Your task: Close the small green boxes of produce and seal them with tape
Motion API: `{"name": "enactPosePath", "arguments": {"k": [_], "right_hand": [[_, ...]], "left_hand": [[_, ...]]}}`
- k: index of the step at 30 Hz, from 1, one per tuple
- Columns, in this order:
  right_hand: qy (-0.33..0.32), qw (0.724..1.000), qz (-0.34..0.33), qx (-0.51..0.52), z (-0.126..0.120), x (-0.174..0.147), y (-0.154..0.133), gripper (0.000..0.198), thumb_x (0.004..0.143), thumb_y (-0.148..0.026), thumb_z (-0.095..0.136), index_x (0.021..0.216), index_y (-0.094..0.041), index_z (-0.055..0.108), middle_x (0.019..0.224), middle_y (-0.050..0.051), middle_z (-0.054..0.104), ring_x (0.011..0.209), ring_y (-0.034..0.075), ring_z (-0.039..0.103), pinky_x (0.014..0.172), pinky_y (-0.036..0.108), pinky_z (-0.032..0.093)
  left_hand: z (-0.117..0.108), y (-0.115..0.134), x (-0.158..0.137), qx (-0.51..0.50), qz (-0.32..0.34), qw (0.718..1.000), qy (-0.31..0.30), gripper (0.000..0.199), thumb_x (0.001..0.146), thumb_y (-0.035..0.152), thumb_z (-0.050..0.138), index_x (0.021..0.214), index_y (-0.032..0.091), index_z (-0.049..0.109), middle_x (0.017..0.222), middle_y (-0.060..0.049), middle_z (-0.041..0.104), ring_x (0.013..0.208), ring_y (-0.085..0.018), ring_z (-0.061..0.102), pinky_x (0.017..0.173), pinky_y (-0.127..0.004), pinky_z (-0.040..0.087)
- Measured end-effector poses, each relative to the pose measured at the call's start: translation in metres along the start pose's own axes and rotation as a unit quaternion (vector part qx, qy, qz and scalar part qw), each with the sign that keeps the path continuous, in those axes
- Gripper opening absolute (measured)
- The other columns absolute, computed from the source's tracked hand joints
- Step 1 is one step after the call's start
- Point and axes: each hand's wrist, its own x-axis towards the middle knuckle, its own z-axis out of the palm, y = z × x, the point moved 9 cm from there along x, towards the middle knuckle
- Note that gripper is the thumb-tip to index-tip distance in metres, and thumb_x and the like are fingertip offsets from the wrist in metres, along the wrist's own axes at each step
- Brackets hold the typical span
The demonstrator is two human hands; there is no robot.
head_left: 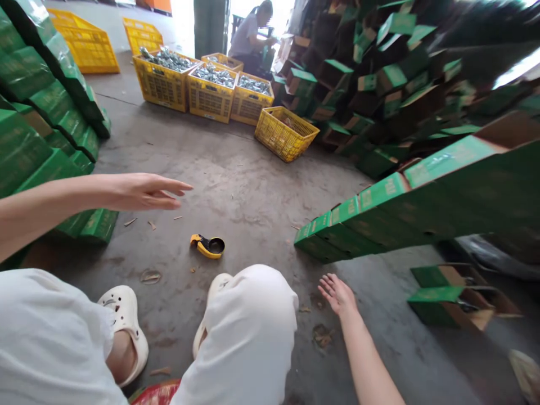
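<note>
My left hand point(141, 191) is stretched out over the floor, fingers extended and a little apart, holding nothing. Below and to the right of it, a yellow and black tool that looks like a tape dispenser point(207, 246) lies on the concrete, touched by neither hand. On the other side of my knee, my right hand point(336, 292) is in the air with its fingers spread and nothing in them. Nearest to that hand is the low end of a row of green cardboard boxes point(348, 211), open at the top; a gap separates them.
Stacked green boxes point(50, 84) rise at the left. Yellow crates point(211, 93) of shiny metal parts stand ahead, near another yellow crate point(284, 135). A seated person point(251, 34) is behind them. Many open boxes point(392, 79) are piled at the right. Two small boxes point(436, 304) sit lower right.
</note>
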Motion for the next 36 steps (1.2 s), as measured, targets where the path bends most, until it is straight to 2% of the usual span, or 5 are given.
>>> {"name": "enactPosePath", "arguments": {"k": [6, 13, 20, 31, 36], "right_hand": [[0.040, 0.999, -0.026, 0.011, -0.047, 0.039, -0.020, 0.004, 0.089, -0.019, 0.064, 0.088, -0.023, 0.063, 0.104, 0.004, 0.072, 0.101, 0.018, 0.069, 0.089, 0.039, 0.063], [-0.012, 0.995, -0.010, 0.097, 0.015, 0.131, -0.001, 0.014, 0.085, -0.016, 0.063, 0.095, -0.026, 0.065, 0.105, 0.002, 0.073, 0.092, 0.017, 0.070, 0.082, 0.037, 0.064], [0.017, 0.976, 0.033, 0.213, 0.026, 0.204, 0.064, 0.030, 0.080, -0.018, 0.058, 0.108, -0.031, 0.058, 0.114, -0.001, 0.069, 0.099, 0.015, 0.068, 0.089, 0.038, 0.060], [0.005, 0.942, 0.028, 0.334, 0.039, 0.241, 0.095, 0.039, 0.076, -0.020, 0.060, 0.111, -0.036, 0.051, 0.114, -0.006, 0.069, 0.103, 0.014, 0.068, 0.093, 0.037, 0.058], [0.007, 0.937, 0.060, 0.345, 0.046, 0.241, 0.097, 0.063, 0.069, -0.010, 0.058, 0.122, -0.040, 0.044, 0.102, -0.006, 0.068, 0.097, 0.016, 0.070, 0.088, 0.040, 0.060]], "left_hand": [[0.101, 0.084, 0.066, 0.065, 0.085, 0.981, -0.163, 0.070, 0.092, 0.059, 0.058, 0.155, 0.030, 0.049, 0.140, -0.005, 0.069, 0.115, -0.023, 0.071, 0.092, -0.024, 0.052], [0.203, 0.171, 0.197, 0.106, 0.112, 0.967, -0.202, 0.072, 0.094, 0.044, 0.057, 0.160, 0.020, 0.041, 0.148, -0.010, 0.063, 0.129, -0.025, 0.065, 0.102, -0.029, 0.050], [0.296, 0.230, 0.314, -0.032, 0.179, 0.965, -0.189, 0.107, 0.084, 0.059, 0.070, 0.168, 0.022, 0.016, 0.173, -0.014, 0.022, 0.152, -0.032, 0.040, 0.121, -0.040, 0.036], [0.324, 0.379, 0.371, -0.252, 0.342, 0.904, 0.040, 0.116, 0.081, 0.070, 0.074, 0.165, 0.045, -0.001, 0.176, 0.001, 0.008, 0.162, -0.037, 0.001, 0.129, -0.056, 0.013], [0.335, 0.399, 0.383, -0.233, 0.347, 0.905, 0.077, 0.102, 0.090, 0.056, 0.069, 0.165, 0.039, 0.003, 0.173, -0.004, 0.017, 0.161, -0.037, 0.003, 0.129, -0.054, 0.009]]}}
